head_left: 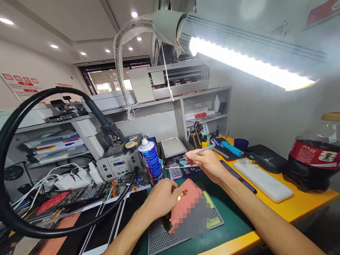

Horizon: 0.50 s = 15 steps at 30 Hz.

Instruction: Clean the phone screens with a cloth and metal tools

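A pinkish-orange panel (186, 200) with a gold flex cable (182, 195) on it lies tilted over a grey perforated mat (159, 241); part of it is pixelated. My left hand (162, 198) is closed on the panel's left edge, its fingertips beside the cable. Above and to the right, my right hand (205, 163) pinches a slim metal tool (199, 151), raised off the mat. A blue spray can (151, 161) stands just behind my left hand.
A black hose (39, 234) loops across the left side over several phone screens. White power bank (262, 180), black case (265, 158) and cola bottle (310, 163) are on the right. A bright lamp (247, 60) hangs overhead.
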{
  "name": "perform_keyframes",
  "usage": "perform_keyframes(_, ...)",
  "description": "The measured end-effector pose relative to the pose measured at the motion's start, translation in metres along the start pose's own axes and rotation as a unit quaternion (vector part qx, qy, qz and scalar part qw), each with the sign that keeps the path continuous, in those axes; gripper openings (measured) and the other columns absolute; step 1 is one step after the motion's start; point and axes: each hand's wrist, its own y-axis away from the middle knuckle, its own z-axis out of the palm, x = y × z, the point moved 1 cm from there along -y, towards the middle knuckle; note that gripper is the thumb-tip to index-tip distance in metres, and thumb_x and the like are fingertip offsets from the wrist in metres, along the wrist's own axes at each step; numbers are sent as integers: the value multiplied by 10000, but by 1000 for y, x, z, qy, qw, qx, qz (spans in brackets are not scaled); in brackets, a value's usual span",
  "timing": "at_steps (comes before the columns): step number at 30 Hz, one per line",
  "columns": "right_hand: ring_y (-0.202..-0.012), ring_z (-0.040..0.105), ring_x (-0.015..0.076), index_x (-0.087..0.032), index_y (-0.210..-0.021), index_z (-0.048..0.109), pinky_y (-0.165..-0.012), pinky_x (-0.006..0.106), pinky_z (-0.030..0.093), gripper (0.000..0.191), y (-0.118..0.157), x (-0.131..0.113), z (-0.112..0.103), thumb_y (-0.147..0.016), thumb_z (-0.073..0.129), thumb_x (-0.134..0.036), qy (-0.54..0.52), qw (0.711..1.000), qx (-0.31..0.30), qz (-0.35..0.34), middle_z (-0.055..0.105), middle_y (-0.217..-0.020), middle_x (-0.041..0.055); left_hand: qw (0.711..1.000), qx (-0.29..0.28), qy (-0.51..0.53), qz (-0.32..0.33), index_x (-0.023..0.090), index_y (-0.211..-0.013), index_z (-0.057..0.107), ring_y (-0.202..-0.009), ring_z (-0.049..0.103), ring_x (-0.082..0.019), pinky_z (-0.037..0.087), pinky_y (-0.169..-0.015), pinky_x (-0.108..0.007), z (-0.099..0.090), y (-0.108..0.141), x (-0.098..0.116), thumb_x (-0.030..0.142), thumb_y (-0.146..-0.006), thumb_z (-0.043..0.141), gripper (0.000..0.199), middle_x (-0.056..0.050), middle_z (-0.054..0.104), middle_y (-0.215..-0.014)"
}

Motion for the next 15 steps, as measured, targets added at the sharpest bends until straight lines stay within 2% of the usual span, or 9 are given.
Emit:
perform_keyframes(3,-772,628,185,-113,-825,723,-701,323,485,228,2,-4,3,-811,744,-339,-14,1000,-8,9,685,-784,48,998,65,7,18,166,-1053,635,-1022,611,-213,494,-912,-450,-8,8,14,350,-916,579,236,-70,641,-1125)
perform_keyframes(6,-682,577,172,-109,-752,741,-644,312,436,267,5,-8,7,-755,778,-373,-21,999,-26,21,666,-713,51,992,106,68,26,159,-1047,634,-930,634,-192,525,-840,-404,-18,10,29,367,-930,553,251,-55,658,-1049)
perform_keyframes(10,-673,551,170,-114,-730,746,-649,317,415,261,7,-10,12,-727,792,-370,-17,998,-51,33,654,-692,45,980,120,157,16,142,-1045,622,-804,643,-159,550,-705,-335,-21,9,41,379,-931,554,272,-39,660,-952)
perform_keyframes(15,-692,544,173,-131,-700,742,-658,310,408,215,7,-6,13,-726,787,-339,-9,996,-73,41,650,-699,35,971,130,200,3,141,-1023,626,-804,643,-156,552,-712,-337,-15,4,36,370,-923,571,257,-41,660,-962)
